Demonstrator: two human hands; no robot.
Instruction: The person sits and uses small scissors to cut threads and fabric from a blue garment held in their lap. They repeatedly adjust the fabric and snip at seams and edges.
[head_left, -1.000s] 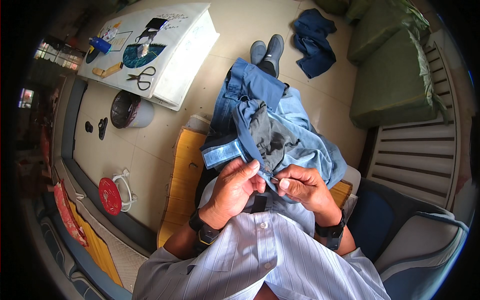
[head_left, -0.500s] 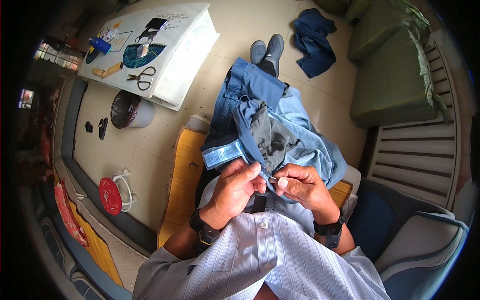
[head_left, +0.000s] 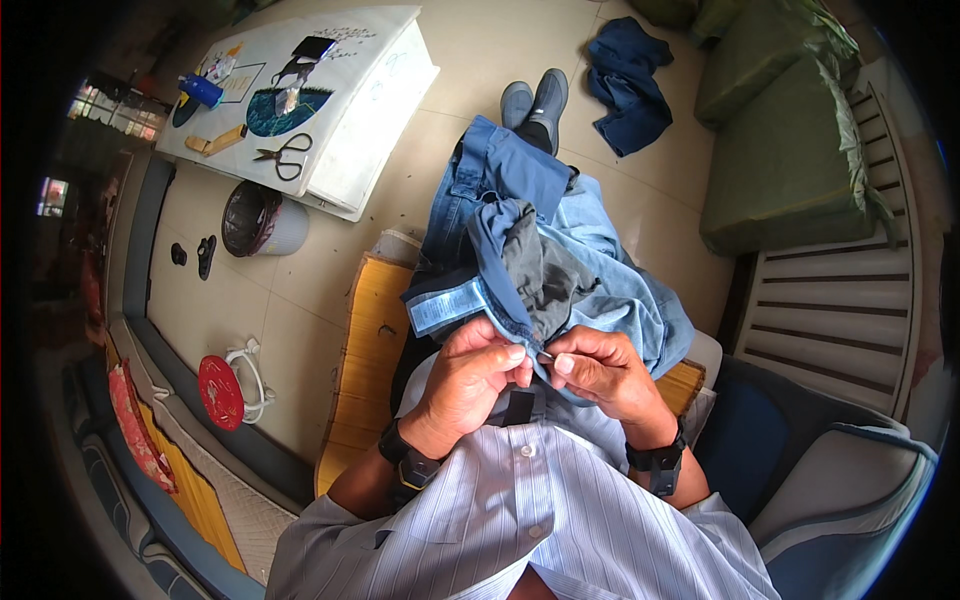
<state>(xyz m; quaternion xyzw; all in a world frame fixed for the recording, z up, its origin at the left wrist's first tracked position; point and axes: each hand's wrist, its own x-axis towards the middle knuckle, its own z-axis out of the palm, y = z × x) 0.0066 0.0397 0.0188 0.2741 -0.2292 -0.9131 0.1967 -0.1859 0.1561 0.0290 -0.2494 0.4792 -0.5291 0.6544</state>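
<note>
Blue trousers (head_left: 494, 265) lie across my lap, with their dark grey lining (head_left: 540, 270) turned out and a pale blue label (head_left: 447, 306) at the waistband. My left hand (head_left: 465, 375) is closed, pinching the edge of the waistband between thumb and fingers. Close beside it, my right hand (head_left: 610, 375) is closed too, its thumb and forefinger around a thin, shiny, needle-like thing (head_left: 545, 357) at that same edge. Its full shape is hidden by the fingers. Light blue denim (head_left: 630, 285) spreads beneath, over my legs.
Scissors (head_left: 285, 157), a yellow-handled tool (head_left: 215, 140) and a blue bottle (head_left: 200, 90) lie on the white table (head_left: 370, 125) at the far left. Below it stands a waste bin (head_left: 290, 228). Dark blue clothing (head_left: 628, 85) lies on the floor; a slatted bench (head_left: 830, 295) is at right.
My left thumb and fingers have shifted slightly right, nearer the right fingertips. Both hands keep their pinch, and the trousers have barely moved.
</note>
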